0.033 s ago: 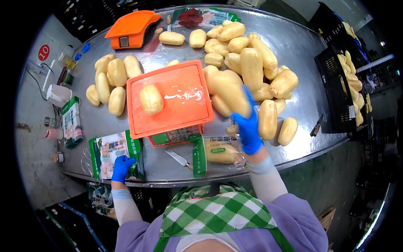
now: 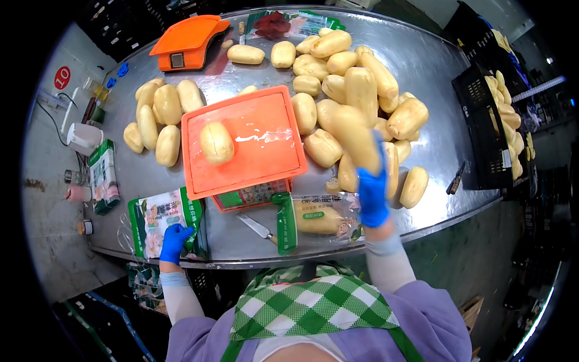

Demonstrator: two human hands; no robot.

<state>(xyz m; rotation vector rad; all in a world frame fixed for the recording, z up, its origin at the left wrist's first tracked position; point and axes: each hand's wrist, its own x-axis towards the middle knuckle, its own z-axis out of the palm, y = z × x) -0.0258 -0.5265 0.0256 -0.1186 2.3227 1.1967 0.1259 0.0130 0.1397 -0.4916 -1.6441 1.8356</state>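
Note:
My right hand (image 2: 373, 196), in a blue glove and smeared by motion, grips a peeled lotus root segment (image 2: 356, 136) raised over the pile. Several more peeled lotus root segments (image 2: 360, 90) are heaped around and behind it. At the near left my left hand (image 2: 175, 242), also gloved in blue, is closed at the right side of a green and white plastic bag (image 2: 158, 218) lying flat. Between my hands lies a filled bag (image 2: 287, 224), with lotus root visible through its clear part. A knife (image 2: 256, 226) rests beside that bag.
An orange scale plate or lid (image 2: 247, 158) carries one lotus root segment (image 2: 217, 143). Another orange scale (image 2: 188, 45) stands at the far left. A second knife (image 2: 456, 179) lies near the right edge, close to black crates (image 2: 479, 130) of lotus root.
My right hand has moved to the right with the lotus root segment, uncovering segments beside the orange surface. My left hand stays at the bag.

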